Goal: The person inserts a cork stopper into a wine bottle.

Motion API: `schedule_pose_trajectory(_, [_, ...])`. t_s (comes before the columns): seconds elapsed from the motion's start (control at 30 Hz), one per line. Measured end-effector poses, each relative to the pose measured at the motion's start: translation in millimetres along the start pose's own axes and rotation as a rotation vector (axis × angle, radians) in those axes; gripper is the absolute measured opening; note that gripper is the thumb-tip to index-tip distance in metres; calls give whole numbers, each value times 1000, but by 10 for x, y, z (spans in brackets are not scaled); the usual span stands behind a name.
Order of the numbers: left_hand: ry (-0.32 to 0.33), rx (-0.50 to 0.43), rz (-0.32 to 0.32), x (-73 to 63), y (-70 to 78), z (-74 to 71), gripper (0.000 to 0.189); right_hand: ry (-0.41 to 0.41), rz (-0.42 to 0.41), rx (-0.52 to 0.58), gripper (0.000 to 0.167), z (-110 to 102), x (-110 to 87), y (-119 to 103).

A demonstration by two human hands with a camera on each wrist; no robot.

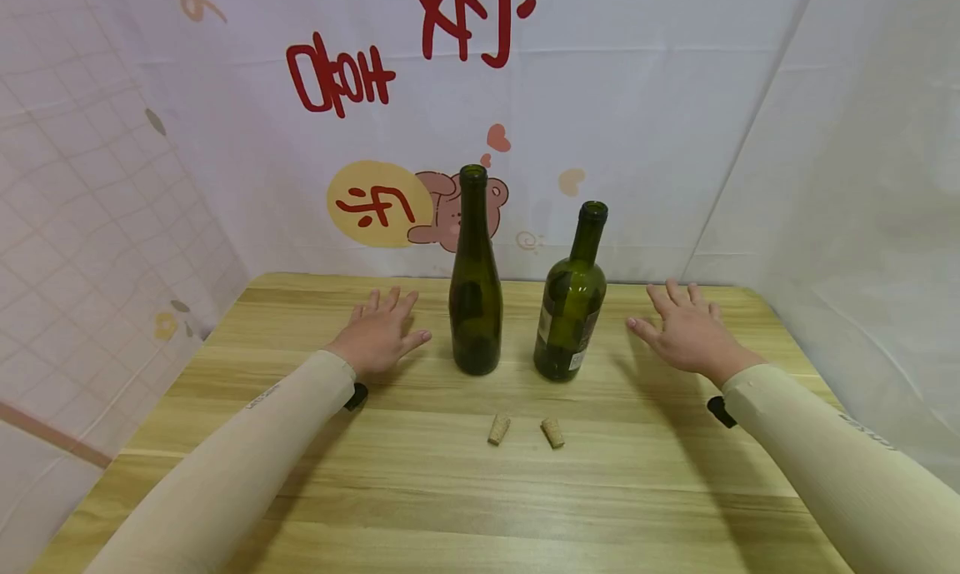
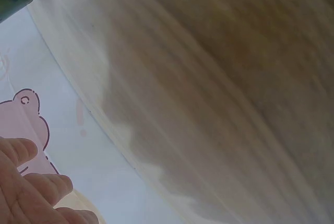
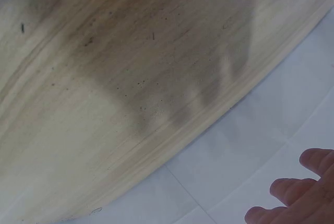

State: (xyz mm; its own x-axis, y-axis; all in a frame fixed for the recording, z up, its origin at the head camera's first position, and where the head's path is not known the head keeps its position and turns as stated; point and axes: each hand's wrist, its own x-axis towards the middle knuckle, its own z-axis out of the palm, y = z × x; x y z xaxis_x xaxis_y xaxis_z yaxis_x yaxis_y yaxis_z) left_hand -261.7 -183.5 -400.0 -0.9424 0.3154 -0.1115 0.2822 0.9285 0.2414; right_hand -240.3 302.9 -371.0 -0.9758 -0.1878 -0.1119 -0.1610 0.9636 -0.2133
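Green glass: slender bottle [image 1: 476, 316], left; labelled broad-shouldered bottle [image 1: 570, 320], right; both upright on wood-grain table [image 1: 420, 491]. Two tapered tan corks [image 1: 498, 430] [image 1: 552, 433], nearer. Left hand [image 1: 377, 334] and right hand [image 1: 688, 331] flanking, fingers spread wide.

Right hand [image 3: 309, 199] at lower right — white cloth [image 3: 229, 156] behind — speckled wooden tabletop [image 3: 62, 135] under soft shadow [image 3: 167, 72]

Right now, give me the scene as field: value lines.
left hand: fingers spread, holding nothing, left of tall bottle
right hand: fingers spread, holding nothing, right of labelled bottle
tall bottle: green, upright, unstoppered
labelled bottle: green, upright, unstoppered
corks: two, lying apart on wood-grain table, nearer the camera than both bottles
backdrop: white, printed
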Motion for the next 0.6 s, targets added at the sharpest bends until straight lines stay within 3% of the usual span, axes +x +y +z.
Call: schedule_pose_trajectory(0.6, [9,-17,15,-15,-6,9,88,-1,3,24,93,1,-25,-8])
